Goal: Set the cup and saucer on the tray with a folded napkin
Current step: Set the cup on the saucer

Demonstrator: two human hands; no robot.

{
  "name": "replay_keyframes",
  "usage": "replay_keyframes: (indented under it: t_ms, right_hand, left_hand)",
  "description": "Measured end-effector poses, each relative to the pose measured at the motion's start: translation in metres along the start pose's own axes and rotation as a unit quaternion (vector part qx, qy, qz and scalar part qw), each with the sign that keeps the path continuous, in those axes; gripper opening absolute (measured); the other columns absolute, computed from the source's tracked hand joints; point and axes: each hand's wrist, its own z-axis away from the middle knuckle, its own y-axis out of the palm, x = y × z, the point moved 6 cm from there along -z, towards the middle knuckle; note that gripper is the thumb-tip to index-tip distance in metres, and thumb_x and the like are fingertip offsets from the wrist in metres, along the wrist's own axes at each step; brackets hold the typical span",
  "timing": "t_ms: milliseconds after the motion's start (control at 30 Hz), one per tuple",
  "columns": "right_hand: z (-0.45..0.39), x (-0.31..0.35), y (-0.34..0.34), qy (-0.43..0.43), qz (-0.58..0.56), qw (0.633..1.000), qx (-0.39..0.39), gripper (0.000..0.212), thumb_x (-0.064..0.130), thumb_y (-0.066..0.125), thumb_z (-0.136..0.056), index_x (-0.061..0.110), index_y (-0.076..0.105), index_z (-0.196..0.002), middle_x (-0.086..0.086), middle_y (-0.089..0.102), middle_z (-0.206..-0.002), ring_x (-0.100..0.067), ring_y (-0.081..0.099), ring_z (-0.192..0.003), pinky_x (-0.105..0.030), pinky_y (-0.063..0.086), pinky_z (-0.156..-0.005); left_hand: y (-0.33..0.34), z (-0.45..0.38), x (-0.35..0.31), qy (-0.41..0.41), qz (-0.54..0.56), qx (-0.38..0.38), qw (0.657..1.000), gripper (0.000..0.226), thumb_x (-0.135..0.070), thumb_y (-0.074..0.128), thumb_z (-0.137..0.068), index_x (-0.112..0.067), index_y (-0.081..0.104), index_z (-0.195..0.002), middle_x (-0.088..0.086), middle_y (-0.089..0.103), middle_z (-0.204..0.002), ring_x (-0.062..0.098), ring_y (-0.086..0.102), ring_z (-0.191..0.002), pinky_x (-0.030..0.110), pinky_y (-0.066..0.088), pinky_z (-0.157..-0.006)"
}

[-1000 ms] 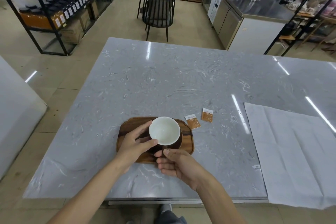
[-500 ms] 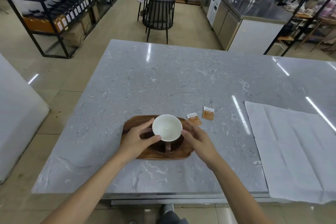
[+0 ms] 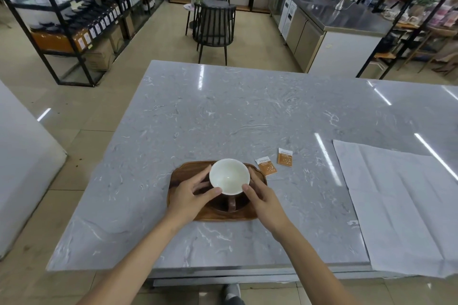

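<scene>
- The cup [image 3: 229, 176] sat on a dark saucer [image 3: 229, 203] on the wooden tray [image 3: 183, 176], near the desk's [image 3: 247, 111] front edge.
- It looked like glazed ceramic: stiff, smooth, probably slippery and breakable, best held by the bowl's sides or the handle facing the person.
- The left hand [image 3: 188, 195] was half-spread, thumb and fingers curved round the cup's left side.
- The right hand [image 3: 262, 197] was loosely spread, thumb tip at the rim; whether its fingers gripped the saucer, I cannot tell.
- The cloth napkin [image 3: 401, 205] lay unfolded, well apart to the right.
</scene>
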Motion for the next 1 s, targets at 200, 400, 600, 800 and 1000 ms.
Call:
replay_keyframes:
  t_ms: [200, 400, 600, 800, 1000]
  right_hand:
    - [-0.0055, -0.003, 0.0028, 0.004, 0.01, 1.0, 0.003, 0.046, 0.042, 0.05, -0.105, 0.046, 0.042, -0.15, 0.032, 0.054, -0.14, 0.017, 0.042, -0.129, -0.016, 0.036, -0.107]
    - [-0.0043, -0.0031, 0.0078, 0.005, 0.008, 1.0, -0.017, 0.045, 0.04, 0.048, -0.105, 0.047, 0.042, -0.149, 0.055, 0.05, -0.122, 0.033, 0.04, -0.116, 0.009, 0.035, -0.086]
    - [-0.0023, -0.0027, 0.0098, 0.005, 0.001, 1.0, -0.031, 0.047, 0.038, 0.048, -0.106, 0.04, 0.04, -0.152, 0.037, 0.05, -0.138, 0.03, 0.04, -0.12, 0.008, 0.034, -0.089]
    - [-0.0003, -0.0062, 0.0096, 0.005, 0.012, 0.999, -0.04, 0.048, 0.039, 0.047, -0.106, 0.04, 0.038, -0.154, 0.033, 0.05, -0.137, 0.033, 0.038, -0.117, 0.006, 0.036, -0.088]
    - [0.0002, -0.004, 0.0088, 0.0, 0.027, 0.998, -0.049, 0.051, 0.044, 0.047, -0.105, 0.041, 0.036, -0.154, 0.036, 0.049, -0.135, 0.028, 0.043, -0.118, -0.001, 0.037, -0.092]
  left_hand:
    - [0.0024, 0.0047, 0.0, 0.017, -0.002, -0.025, 1.0, 0.071, -0.032, 0.083, -0.081, -0.042, 0.05, -0.143, -0.034, 0.058, -0.128, -0.014, 0.061, -0.113, 0.006, 0.048, -0.09]
    - [0.0001, 0.0004, 0.0025, 0.021, 0.001, -0.006, 1.0, 0.065, -0.032, 0.082, -0.082, -0.066, 0.049, -0.126, -0.046, 0.058, -0.121, -0.011, 0.062, -0.115, 0.003, 0.047, -0.089]
    - [0.0029, -0.0024, 0.0035, 0.009, -0.024, 0.021, 0.999, 0.074, -0.043, 0.073, -0.087, -0.044, 0.037, -0.151, -0.043, 0.054, -0.124, -0.018, 0.057, -0.113, 0.022, 0.043, -0.105]
    - [0.002, -0.0016, 0.0021, 0.005, -0.055, 0.039, 0.998, 0.076, -0.045, 0.071, -0.089, -0.041, 0.031, -0.154, -0.017, 0.057, -0.144, -0.002, 0.057, -0.126, 0.022, 0.04, -0.105]
    - [0.0041, -0.0028, 0.0017, 0.007, -0.06, 0.043, 0.997, 0.076, -0.045, 0.069, -0.09, -0.04, 0.029, -0.155, -0.015, 0.055, -0.146, 0.0, 0.056, -0.127, 0.02, 0.039, -0.102]
